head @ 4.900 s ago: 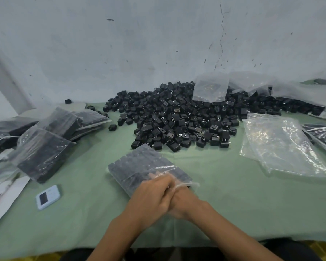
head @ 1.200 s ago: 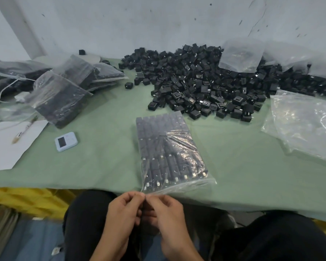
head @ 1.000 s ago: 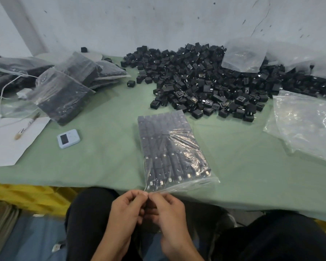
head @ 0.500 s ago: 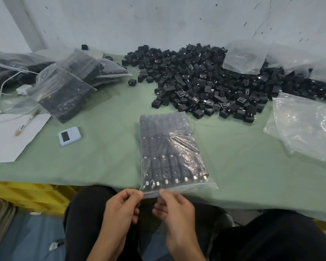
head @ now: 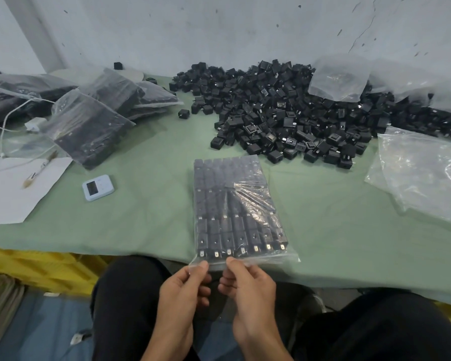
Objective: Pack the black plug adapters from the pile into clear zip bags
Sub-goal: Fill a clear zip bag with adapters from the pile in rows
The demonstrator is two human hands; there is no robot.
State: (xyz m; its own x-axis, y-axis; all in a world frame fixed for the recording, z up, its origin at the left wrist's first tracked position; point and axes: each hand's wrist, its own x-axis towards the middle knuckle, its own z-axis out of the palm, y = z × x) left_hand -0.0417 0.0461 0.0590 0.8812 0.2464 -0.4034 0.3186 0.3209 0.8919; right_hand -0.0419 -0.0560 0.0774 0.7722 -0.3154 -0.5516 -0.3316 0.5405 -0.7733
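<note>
cloth (head: 146,204) green, wall (head: 219,29) grey; l grip (head: 185,287) & r grip (head: 248,287) pinch bag (head: 232,204) rim.

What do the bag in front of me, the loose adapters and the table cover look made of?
Bag: thin clear plastic film, glossy; it crinkles and glares white.
Adapters: hard black plastic, dull sheen, molded edges; some show metal prongs.
Table cover: probably pale green cloth, matte, softly creased.
</note>
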